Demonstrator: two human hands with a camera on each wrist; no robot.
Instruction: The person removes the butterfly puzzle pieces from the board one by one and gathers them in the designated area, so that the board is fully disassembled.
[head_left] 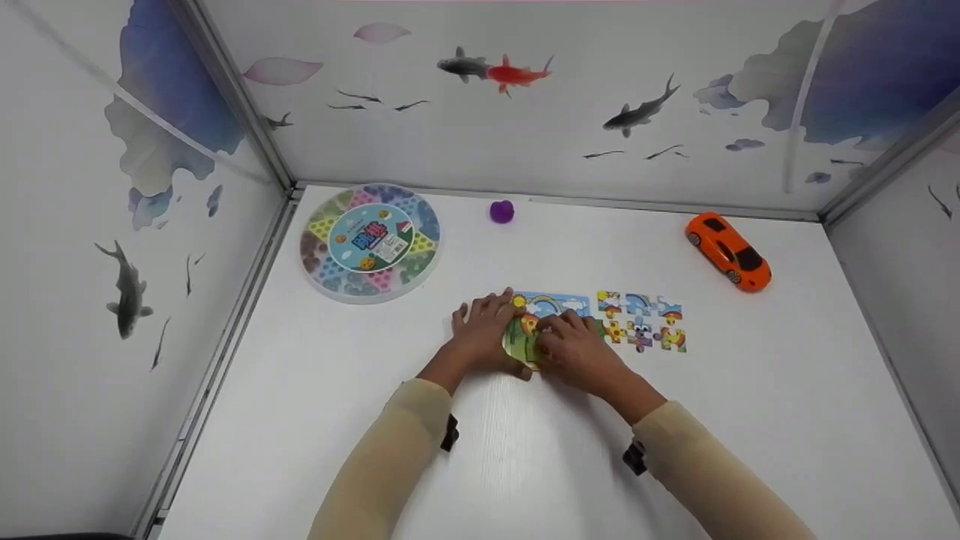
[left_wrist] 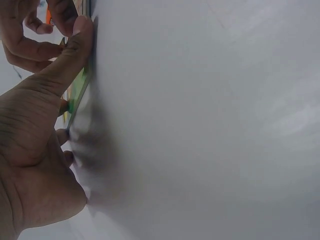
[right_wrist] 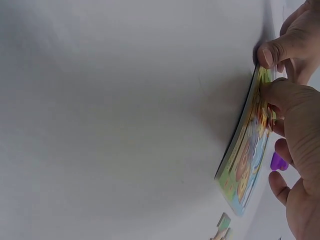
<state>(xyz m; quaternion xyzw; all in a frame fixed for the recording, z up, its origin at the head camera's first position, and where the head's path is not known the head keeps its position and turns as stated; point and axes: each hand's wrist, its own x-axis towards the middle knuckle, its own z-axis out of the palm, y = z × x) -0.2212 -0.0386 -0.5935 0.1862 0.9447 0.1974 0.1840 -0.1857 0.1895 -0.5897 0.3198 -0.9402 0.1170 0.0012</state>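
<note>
A colourful jigsaw puzzle board with a rainbow picture lies flat on the white table. My left hand holds its left side, thumb along the near edge and the other fingers spread around the left and far edges. Over the middle of the board, my right hand pinches a small puzzle piece between thumb and fingers; the fingers hide much of it. Close to the board's right side, several loose puzzle pieces lie in two rows.
A round patterned box lies at the back left. Near the back wall sits a small purple object. An orange toy car stands at the back right. Printed panels enclose the table at the back and sides.
</note>
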